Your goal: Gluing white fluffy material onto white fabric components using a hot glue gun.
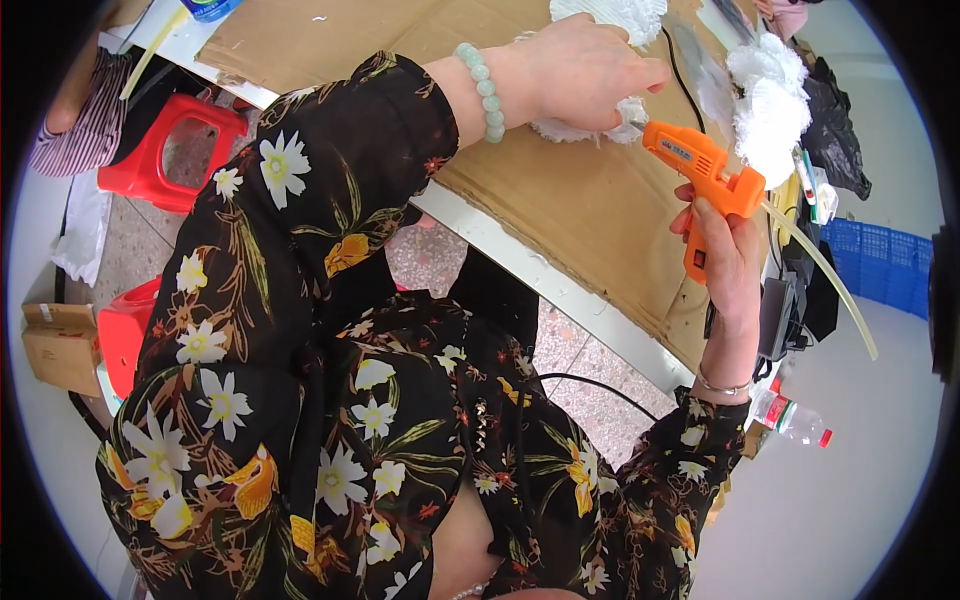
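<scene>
My right hand (pixel 728 250) is wrapped round the handle of an orange hot glue gun (pixel 705 170). A long translucent glue stick (pixel 830 275) sticks out of its back end. The gun's nozzle points left, close to the fingertips of my left hand (pixel 585 78). Those fingers are bent down over a white ruffled fabric piece (pixel 562 131) and grip it, though my hand covers much of it. Another white ruffled piece (pixel 622 14) lies just beyond that hand.
Brown cardboard (pixel 540 215) covers the table. White ruffled pieces (pixel 770 105) and a black plastic bag (pixel 832 130) are at the right. Also there are a blue basket (pixel 875 260) and a plastic bottle (pixel 795 418). A red stool (pixel 165 150) stands left, near another person's striped clothing (pixel 85 120).
</scene>
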`<state>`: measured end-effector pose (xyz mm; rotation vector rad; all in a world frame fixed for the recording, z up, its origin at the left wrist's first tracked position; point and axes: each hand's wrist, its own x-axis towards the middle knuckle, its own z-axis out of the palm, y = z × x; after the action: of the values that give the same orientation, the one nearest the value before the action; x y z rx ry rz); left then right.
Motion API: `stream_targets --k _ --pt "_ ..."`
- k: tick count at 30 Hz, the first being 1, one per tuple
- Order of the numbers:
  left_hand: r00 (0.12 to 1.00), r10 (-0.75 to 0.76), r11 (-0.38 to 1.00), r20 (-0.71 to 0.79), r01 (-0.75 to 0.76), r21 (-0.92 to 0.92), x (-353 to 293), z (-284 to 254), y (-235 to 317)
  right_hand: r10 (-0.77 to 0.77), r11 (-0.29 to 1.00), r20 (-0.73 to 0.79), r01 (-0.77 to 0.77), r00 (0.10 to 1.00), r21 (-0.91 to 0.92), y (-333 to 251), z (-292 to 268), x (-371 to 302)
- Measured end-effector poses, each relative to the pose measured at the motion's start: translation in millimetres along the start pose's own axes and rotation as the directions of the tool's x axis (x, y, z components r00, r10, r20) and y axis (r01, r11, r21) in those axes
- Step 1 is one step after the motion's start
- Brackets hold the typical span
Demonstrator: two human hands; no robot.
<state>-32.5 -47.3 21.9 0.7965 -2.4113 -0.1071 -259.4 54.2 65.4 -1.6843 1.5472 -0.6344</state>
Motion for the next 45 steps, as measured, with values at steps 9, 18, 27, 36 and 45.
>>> stream_targets --k 9,18,27,36,45 --pt "1.0 -0.005 1.0 -0.027 0.004 -0.026 0 7 -5 -0.042 0.998 0.023 0.04 0.999 0.054 -5 6 -6" --pt "0.998 0.017 0.998 -0.053 -0.02 -0.059 -3 2 -8 -0.015 0.999 0.07 0.013 0.997 0.029 -8 4 -6" --pt "0.999 -0.005 0.998 -0.042 0.002 -0.066 3 10 -13 0.045 0.999 0.111 -0.046 0.993 0.005 -13 9 -1" --pt "0.996 0.026 0.991 -0.084 -0.037 -0.127 2 11 -18 -0.02 0.999 0.132 0.014 0.991 0.044 -6 10 2" --pt "0.999 -0.03 0.997 -0.036 0.027 -0.065 6 22 -20 -0.012 0.996 0.042 0.008 0.999 0.086 -13 12 -6"
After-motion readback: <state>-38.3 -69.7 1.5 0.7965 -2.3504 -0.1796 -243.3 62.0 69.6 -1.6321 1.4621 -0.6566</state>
